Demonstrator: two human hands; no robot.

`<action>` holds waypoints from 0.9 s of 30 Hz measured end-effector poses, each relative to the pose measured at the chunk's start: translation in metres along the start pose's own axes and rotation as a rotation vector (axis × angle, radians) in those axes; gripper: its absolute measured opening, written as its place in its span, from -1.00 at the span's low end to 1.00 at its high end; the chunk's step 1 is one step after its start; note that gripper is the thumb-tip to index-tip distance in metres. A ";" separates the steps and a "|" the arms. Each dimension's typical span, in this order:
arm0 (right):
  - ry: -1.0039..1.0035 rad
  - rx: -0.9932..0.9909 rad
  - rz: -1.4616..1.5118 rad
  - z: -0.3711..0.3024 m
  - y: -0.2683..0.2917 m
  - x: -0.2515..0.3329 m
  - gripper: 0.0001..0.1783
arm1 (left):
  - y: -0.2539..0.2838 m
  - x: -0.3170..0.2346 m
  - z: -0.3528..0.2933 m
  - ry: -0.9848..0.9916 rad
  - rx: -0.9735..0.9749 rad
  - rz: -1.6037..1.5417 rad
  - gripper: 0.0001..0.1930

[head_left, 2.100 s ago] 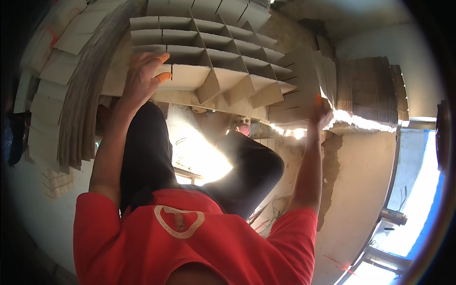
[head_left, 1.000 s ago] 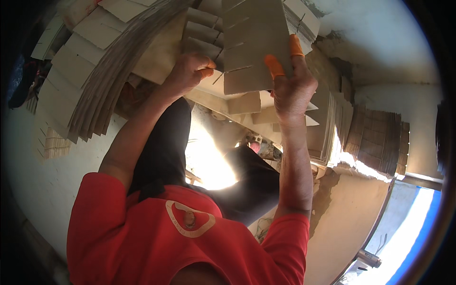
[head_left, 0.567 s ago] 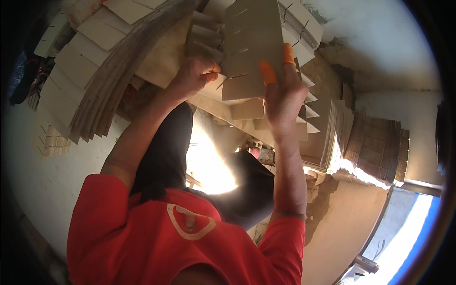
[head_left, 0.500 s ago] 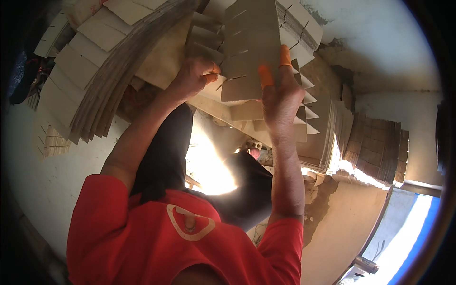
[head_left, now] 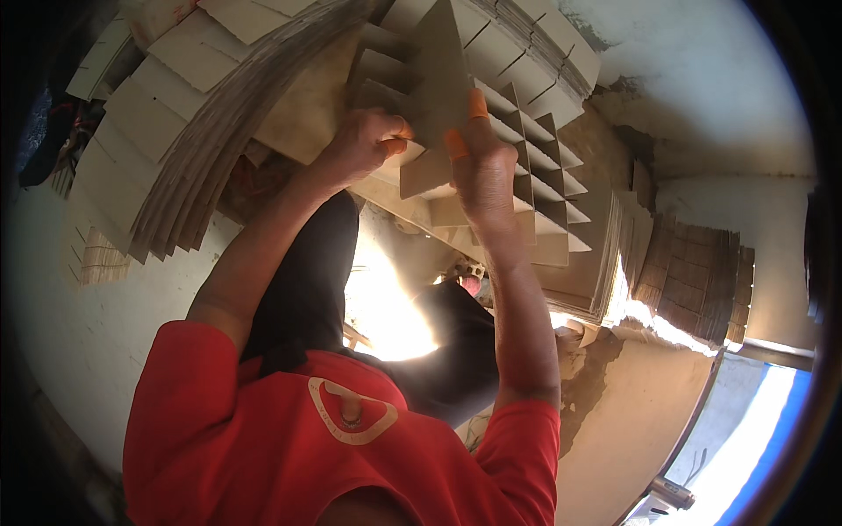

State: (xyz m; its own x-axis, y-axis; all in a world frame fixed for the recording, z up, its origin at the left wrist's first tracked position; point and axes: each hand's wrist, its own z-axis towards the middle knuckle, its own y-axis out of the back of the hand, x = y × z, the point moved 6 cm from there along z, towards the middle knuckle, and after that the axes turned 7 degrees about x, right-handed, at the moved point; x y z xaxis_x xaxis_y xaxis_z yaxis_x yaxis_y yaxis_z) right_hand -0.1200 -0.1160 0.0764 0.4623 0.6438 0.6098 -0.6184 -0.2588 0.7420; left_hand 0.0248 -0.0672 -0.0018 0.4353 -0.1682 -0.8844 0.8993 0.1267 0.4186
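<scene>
A slotted cardboard divider sheet (head_left: 432, 96) stands on edge between my hands, over a cardboard divider grid (head_left: 551, 248) of crossed strips. My right hand (head_left: 487, 171) grips the sheet along its right side, with orange covers on the thumb and a finger. Close to the sheet's left edge, my left hand (head_left: 364, 145) is closed in a pinch, also with orange fingertip covers. It seems to grip a strip of the grid, but its fingertips hide the contact. Crossed strips and open cells show on both sides of the sheet.
Slotted cardboard sheets (head_left: 189, 110) lie fanned in a long stack at the left. Another stack (head_left: 539, 57) sits beyond the grid at the far right. More cardboard bundles (head_left: 688, 272) stand by the right wall. My knees are below the work surface's near edge.
My right hand has moved left with the sheet, which has turned from facing me broadly to nearly edge-on. More of the grid shows at right. My left hand has barely moved.
</scene>
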 end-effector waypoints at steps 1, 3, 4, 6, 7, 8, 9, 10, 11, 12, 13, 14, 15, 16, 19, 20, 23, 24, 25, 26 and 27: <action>0.003 0.014 -0.012 0.000 -0.001 -0.002 -0.41 | 0.000 -0.001 0.000 0.007 0.000 0.006 -0.85; 0.008 0.042 -0.036 0.002 0.000 -0.003 -0.40 | 0.001 -0.004 0.001 0.021 0.002 0.021 -0.84; 0.015 0.025 -0.029 0.001 0.001 0.000 -0.39 | 0.002 -0.003 0.000 0.027 0.005 0.017 -0.84; 0.029 -0.009 -0.017 -0.002 0.003 0.008 -0.38 | 0.001 -0.002 0.000 0.037 0.010 0.006 -0.84; 0.083 -0.011 -0.031 -0.002 0.001 0.010 -0.36 | 0.002 -0.003 0.000 0.010 -0.011 -0.004 -0.84; 0.137 -0.014 -0.045 -0.001 -0.001 0.011 -0.35 | 0.002 -0.003 0.000 -0.017 -0.032 -0.013 -0.84; 0.190 -0.018 -0.059 0.000 -0.002 0.012 -0.33 | 0.002 -0.004 0.000 -0.046 -0.051 -0.022 -0.84; 0.169 0.018 -0.052 0.002 -0.003 0.010 -0.37 | 0.001 -0.002 0.001 -0.014 -0.028 -0.017 -0.84; 0.148 0.053 -0.044 0.005 -0.002 0.009 -0.41 | 0.000 -0.001 0.001 0.018 -0.006 -0.010 -0.84; 0.126 0.086 -0.036 0.008 0.000 0.009 -0.44 | -0.001 0.000 0.002 0.049 0.017 -0.003 -0.84; 0.123 0.120 -0.039 0.012 0.001 0.008 -0.49 | -0.001 -0.001 0.002 0.051 0.018 0.001 -0.83; 0.119 0.153 -0.042 0.017 0.002 0.008 -0.54 | -0.001 -0.003 0.003 0.053 0.020 0.006 -0.83; 0.118 0.190 -0.044 0.020 0.002 0.011 -0.58 | 0.000 -0.002 0.002 0.058 0.017 0.010 -0.83; 0.087 0.261 -0.039 0.023 -0.001 0.014 -0.56 | 0.001 -0.002 0.002 0.034 -0.004 0.005 -0.83; -0.010 0.417 -0.042 0.022 -0.012 0.019 -0.50 | 0.000 -0.001 0.002 -0.009 -0.038 -0.015 -0.83; -0.040 0.433 -0.053 0.021 -0.019 0.016 -0.50 | -0.001 -0.001 0.002 -0.004 -0.037 -0.026 -0.83; -0.125 0.554 -0.128 0.005 -0.046 -0.007 -0.46 | -0.003 -0.001 0.005 0.028 -0.006 -0.095 -0.83; -0.152 0.610 -0.158 0.001 -0.053 -0.010 -0.44 | -0.004 0.000 0.005 0.045 0.007 -0.124 -0.82; -0.142 0.595 -0.214 -0.003 -0.052 -0.009 -0.43 | -0.004 -0.001 0.004 0.059 0.006 -0.108 -0.82; -0.131 0.580 -0.270 -0.011 -0.050 -0.006 -0.42 | -0.003 -0.002 0.003 0.073 0.005 -0.091 -0.81; -0.118 0.563 -0.323 -0.015 -0.049 -0.004 -0.40 | -0.003 -0.004 0.001 0.088 0.004 -0.071 -0.80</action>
State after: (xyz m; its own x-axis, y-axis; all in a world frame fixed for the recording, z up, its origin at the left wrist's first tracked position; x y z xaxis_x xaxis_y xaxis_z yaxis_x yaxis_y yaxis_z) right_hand -0.1011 -0.0955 0.0332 0.6554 0.6772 0.3346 -0.0246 -0.4235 0.9055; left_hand 0.0210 -0.0680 0.0004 0.3650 -0.0901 -0.9266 0.9282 0.1133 0.3545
